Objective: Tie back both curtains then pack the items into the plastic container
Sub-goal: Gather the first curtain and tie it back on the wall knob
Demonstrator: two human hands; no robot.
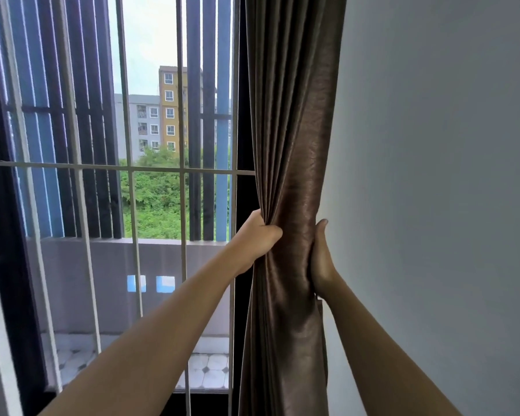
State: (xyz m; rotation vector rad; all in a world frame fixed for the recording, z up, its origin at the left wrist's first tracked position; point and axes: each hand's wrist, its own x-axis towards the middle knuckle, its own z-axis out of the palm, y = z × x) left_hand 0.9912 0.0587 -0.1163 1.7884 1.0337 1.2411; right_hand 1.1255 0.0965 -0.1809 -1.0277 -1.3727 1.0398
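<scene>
Head view: a pale grey wall (433,175) fills the whole right side. The left side is taken up by a window behind a light-coloured window grille (102,166), with dark vertical slats beyond it on either side. Through the gap in the middle show apartment blocks (170,109) (one yellow, one grey), green bushes (156,199) below them, and a tiled balcony floor (204,370) at the bottom.

Between window and wall hangs the brown curtain (297,130), drawn right up against the wall and gathered into a tight bundle of folds. It narrows to a waist where both hands meet it, then spreads again below.

Both bare forearms reach up from the lower edge. The left hand (260,235) clutches the window side of the bundle, fingers curled into the folds. The right hand (320,256) holds the wall side at about the same height, thumb pointing up along the cloth and fingers wrapped out of sight behind it.
</scene>
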